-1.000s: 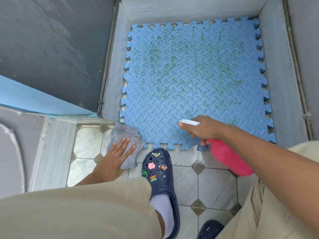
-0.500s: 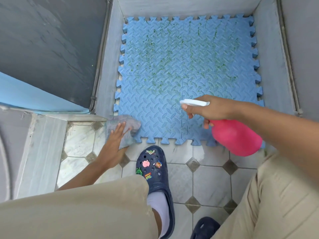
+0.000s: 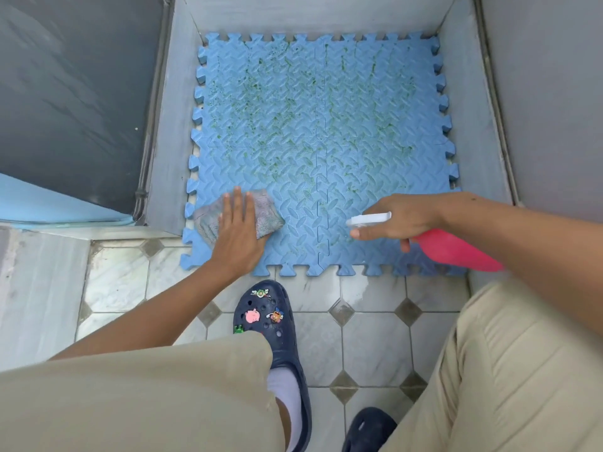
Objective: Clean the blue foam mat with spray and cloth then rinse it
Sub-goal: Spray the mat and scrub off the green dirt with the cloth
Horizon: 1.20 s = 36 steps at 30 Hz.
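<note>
The foam mat point(image 3: 326, 164) is sky blue, embossed all over with a tread-plate pattern of short raised dashes set crosswise. Its far and middle parts are flecked with green grime, while the near strip is plain blue. The cloth point(image 3: 269, 214) on it is a mottled grey. The spray bottle point(image 3: 456, 251) has a hot-pink body and a white trigger head. The floor tiles point(image 3: 368, 344) are white with faint grey marbling, with small grey-brown diamonds set at their corners. The clog point(image 3: 280, 350) is navy blue and studded with bright charms point(image 3: 252, 316), pink, green and orange among them. The sock point(image 3: 288, 396) in it is white. The trousers point(image 3: 146, 402) are beige. The wall point(image 3: 75, 93) at left is dark slate grey, with a pale blue band point(image 3: 49, 203) below it.
</note>
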### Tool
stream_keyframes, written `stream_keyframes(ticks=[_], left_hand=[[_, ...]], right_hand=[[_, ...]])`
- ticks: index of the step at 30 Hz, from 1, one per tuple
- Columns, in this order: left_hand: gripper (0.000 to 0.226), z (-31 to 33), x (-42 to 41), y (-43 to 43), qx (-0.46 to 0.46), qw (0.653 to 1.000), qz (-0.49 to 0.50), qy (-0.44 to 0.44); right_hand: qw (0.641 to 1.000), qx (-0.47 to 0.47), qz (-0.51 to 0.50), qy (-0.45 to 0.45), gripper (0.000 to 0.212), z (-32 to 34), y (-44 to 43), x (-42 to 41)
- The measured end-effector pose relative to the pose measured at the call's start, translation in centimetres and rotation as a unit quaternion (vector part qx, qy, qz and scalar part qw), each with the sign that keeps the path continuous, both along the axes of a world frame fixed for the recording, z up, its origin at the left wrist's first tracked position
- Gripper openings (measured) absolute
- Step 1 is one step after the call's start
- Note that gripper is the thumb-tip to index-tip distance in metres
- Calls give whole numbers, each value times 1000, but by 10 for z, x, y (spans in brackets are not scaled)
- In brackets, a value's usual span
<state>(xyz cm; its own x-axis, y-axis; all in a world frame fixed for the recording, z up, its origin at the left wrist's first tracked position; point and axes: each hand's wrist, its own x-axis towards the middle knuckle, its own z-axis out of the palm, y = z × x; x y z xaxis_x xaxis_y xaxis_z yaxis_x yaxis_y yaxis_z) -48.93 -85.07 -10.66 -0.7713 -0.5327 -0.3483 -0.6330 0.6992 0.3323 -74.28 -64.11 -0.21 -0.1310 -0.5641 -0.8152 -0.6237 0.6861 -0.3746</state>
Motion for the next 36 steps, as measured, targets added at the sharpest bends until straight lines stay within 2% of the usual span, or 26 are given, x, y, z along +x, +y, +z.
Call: stream_keyframes(ticks=[3,5,7,9,12,14,18,23,28,32,36], left_hand=[[98,6,-12,7,39,991,121,-49],[101,6,-12,17,46,991,101,-78],[92,-1,-2,31,42,996,-3,-79],[77,-8,9,50,20,981,-189,-29],[74,-16,8,91,-20,899,-432,61],[79,-15,-4,116,-36,865,-498,40],[78,-17,-17,103,-87,846,-526,32],[80,-11,-21,81,-71,856,-512,32],[80,-14,-22,70,-19,905,-424,30],[85,-9,-44,28,-11,964,-266,3],[75,-7,-68,-41,-107,991,-82,24]], right_hand=[[1000,23,13,-15,68,4,-4,15],[1000,25,9,-3,67,9,-10,15],[999,-8,-40,7,66,16,-12,3],[992,-55,-116,17,65,24,-9,-17],[975,-110,-194,26,67,32,-3,-37],[971,-118,-207,18,69,34,0,-39],[969,-103,-225,-15,64,29,7,-36],[955,-116,-270,-38,63,32,15,-44],[944,-126,-303,-38,63,32,18,-51],[934,-133,-331,-30,64,32,18,-57],[925,-134,-354,-22,62,31,17,-59]])
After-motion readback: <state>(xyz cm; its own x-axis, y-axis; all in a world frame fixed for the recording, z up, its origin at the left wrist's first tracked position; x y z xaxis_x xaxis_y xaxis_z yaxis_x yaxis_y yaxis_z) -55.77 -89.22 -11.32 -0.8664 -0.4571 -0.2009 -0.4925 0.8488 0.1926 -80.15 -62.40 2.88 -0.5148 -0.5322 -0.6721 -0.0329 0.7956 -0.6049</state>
